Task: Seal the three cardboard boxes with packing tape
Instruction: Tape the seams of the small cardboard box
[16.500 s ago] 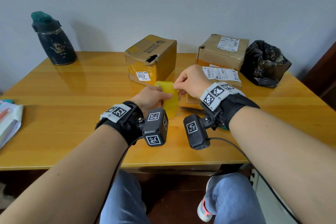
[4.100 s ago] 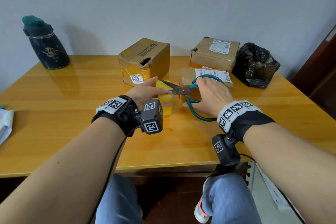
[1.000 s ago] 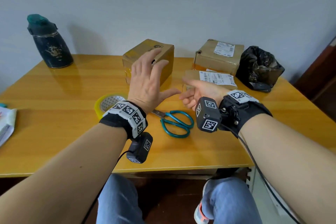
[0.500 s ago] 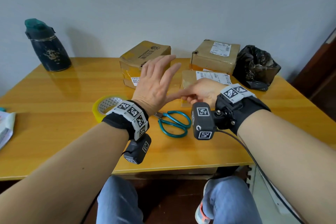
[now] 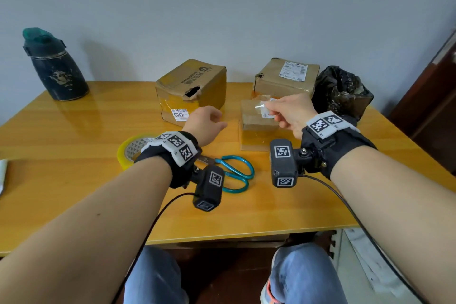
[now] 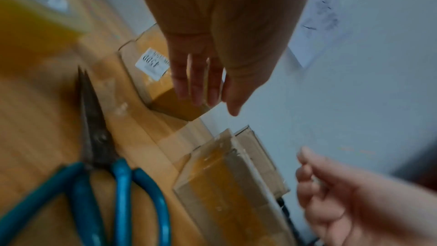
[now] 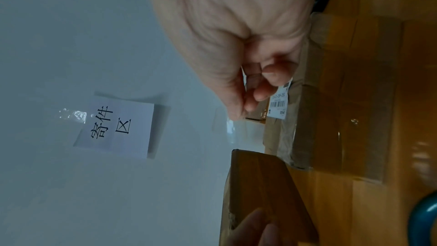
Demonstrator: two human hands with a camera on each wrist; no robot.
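Three cardboard boxes are on the wooden table [image 5: 74,192]: a cube-shaped box [image 5: 192,89] with a torn hole, a labelled box [image 5: 286,76] behind on the right, and a flat box [image 5: 256,126] in front of it. My right hand [image 5: 271,108] hovers over the flat box [image 7: 343,119] and pinches a short clear strip of tape [image 5: 259,106] between thumb and fingers [image 7: 260,93]. My left hand [image 5: 204,121] hangs in front of the cube-shaped box [image 6: 160,81], fingers [image 6: 196,85] straight and holding nothing. The yellow tape roll [image 5: 130,149] lies flat behind my left wrist.
Blue-handled scissors [image 5: 232,175] lie shut on the table between my wrists. A dark bottle [image 5: 54,66] stands at the back left, a black plastic bag [image 5: 343,91] at the back right. Papers [image 5: 2,175] sit at the left edge. A paper sign [image 7: 118,126] hangs on the wall.
My left hand, raised with fingers spread, has dropped to just in front of the cube-shaped box. My right hand has left it and moved right over the flat box, holding the tape strip.
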